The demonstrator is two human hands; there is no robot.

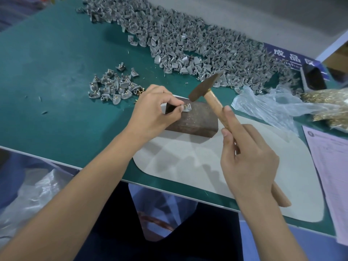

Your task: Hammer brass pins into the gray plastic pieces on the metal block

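While the left hand (154, 108) pinches a small gray plastic piece (186, 109) with a brass pin (185, 106) atop the dark rusty metal block (194, 121), the right hand (248, 161) curls its fingers around the wooden-handled hammer (212, 98), index finger extended along the handle. A clear plastic bag (273, 108) on the green tabletop (56, 72) lies open beside loose brass pins (329, 108).

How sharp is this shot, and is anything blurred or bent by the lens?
Head view: the hammer head is smeared by motion blur; the left hand and metal block are fairly sharp; the table edge bows from wide-angle distortion; soft hand shadows fall on the pale mat.
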